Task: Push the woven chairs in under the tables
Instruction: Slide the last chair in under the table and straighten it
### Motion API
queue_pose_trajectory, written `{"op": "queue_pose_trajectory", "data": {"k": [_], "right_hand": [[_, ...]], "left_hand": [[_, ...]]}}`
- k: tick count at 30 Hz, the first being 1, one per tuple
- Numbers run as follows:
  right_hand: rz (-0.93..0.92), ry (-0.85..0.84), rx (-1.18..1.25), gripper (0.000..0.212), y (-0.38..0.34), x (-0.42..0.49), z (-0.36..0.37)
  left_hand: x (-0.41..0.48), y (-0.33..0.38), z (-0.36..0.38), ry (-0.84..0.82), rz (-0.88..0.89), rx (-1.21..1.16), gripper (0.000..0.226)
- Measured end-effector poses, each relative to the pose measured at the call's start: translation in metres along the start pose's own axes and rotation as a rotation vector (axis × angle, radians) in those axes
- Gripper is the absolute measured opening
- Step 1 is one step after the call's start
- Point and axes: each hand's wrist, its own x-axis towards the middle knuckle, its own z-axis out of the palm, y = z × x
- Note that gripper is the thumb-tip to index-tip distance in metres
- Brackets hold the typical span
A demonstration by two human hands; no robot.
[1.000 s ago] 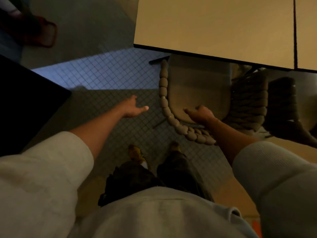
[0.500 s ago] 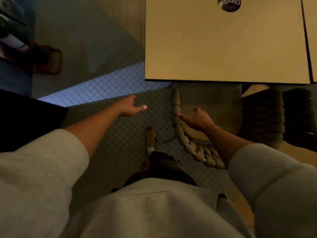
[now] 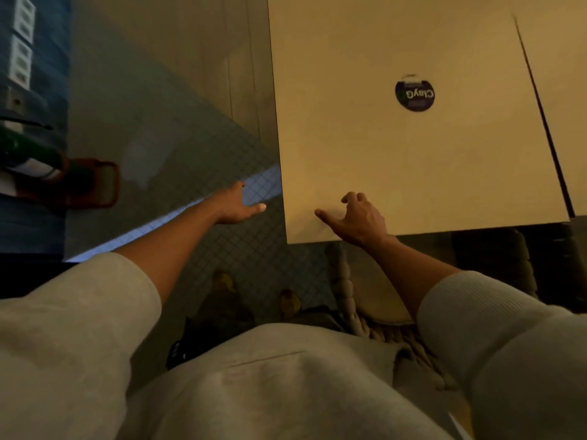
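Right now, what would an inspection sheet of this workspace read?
Surface: beige table carrying a round dark sticker; second table abuts it on the right.
Job's things: woven chair partly under the near table edge, its back rim sticking out; darker woven chair beside it.
Clutter: nothing seen.
Hands: left hand open above the floor; right hand loosely curled over the table's near edge, holding nothing.
Cables: nothing seen.
Surroundings: tiled floor; red-orange object at far left.
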Motion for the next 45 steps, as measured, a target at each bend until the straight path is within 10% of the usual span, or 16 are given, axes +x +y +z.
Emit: {"op": "queue_pose_trajectory", "data": {"k": [21, 45], "right_hand": [[0.083, 0.041, 0.205, 0.131, -0.336, 0.285, -0.109], [0.486, 0.005, 0.585, 0.125, -0.376, 0.673, -0.309]], "left_hand": [[0.192, -0.107, -0.406, 0.163, 0.152, 0.306, 0.131], [0.553, 0.091, -0.759, 0.003, 0.344, 0.418, 0.092]]}}
